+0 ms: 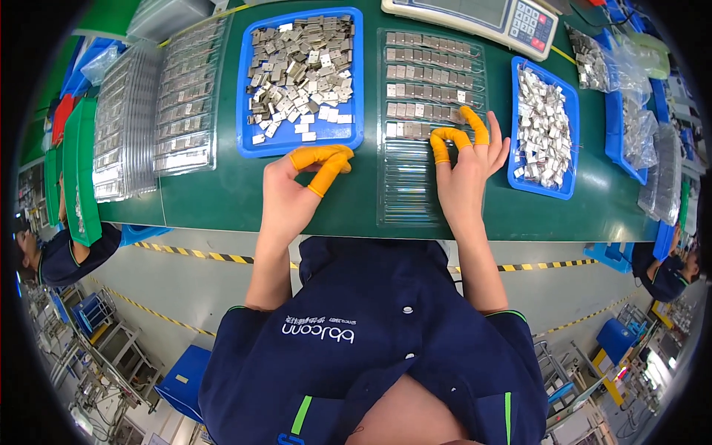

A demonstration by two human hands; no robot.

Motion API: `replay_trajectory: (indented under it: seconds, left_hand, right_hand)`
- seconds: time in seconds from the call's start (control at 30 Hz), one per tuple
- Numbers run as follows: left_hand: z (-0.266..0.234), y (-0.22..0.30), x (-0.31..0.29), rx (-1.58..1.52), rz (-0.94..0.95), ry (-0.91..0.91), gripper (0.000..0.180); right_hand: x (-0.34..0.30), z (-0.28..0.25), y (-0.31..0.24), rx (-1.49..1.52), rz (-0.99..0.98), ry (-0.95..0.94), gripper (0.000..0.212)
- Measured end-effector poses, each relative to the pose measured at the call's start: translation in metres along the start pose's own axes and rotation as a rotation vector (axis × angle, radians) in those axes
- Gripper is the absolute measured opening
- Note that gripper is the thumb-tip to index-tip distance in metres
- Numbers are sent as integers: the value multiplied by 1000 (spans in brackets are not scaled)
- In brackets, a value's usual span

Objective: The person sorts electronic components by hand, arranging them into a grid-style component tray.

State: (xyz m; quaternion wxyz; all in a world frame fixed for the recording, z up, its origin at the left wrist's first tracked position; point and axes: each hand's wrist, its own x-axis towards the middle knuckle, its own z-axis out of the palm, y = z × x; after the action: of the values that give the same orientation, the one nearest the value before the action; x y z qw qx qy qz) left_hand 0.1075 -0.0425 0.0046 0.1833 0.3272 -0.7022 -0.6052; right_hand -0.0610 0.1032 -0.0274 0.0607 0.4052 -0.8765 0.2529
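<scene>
My left hand (pixel 288 199) is just in front of a blue tray (pixel 348 135) of loose metal pieces (pixel 300 70). Yellow finger cots cover its thumb and forefinger, which are pinched together; whatever is between them is hidden. Over a clear plastic blister tray (pixel 408 194) reaches my right hand (pixel 469 170), also with yellow cots. Its thumb and forefinger curl together beside the nearest filled row, other fingers raised, and I cannot make out what they grip. Several far rows hold small metal pieces (pixel 415 91); the near slots hold none.
At right, a smaller blue tray (pixel 541 190) holds silvery parts (pixel 545 122). Behind stands a digital scale (pixel 525 28). Stacked clear trays (pixel 122 126) and a green bin (pixel 81 174) are at left. Plastic bags (pixel 630 74) lie far right. Other people (pixel 67 258) sit on both sides.
</scene>
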Motion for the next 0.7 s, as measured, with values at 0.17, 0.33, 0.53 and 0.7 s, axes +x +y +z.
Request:
replay_trajectory:
  seconds: [0.17, 0.33, 0.53, 0.7]
  left_hand:
    - [-6, -3, -5, -3, 33, 108, 16]
    - [0, -2, 3, -47, 95, 146, 17]
    - [1, 8, -4, -40, 165, 211, 16]
    - [15, 7, -7, 111, 255, 122, 17]
  right_hand:
    - [14, -36, -4, 564, -16, 107, 34]
    - [77, -167, 26, 938, -867, 16, 84]
    - [81, -205, 69, 946, -961, 163, 83]
    - [41, -287, 123, 807, -1224, 343, 83]
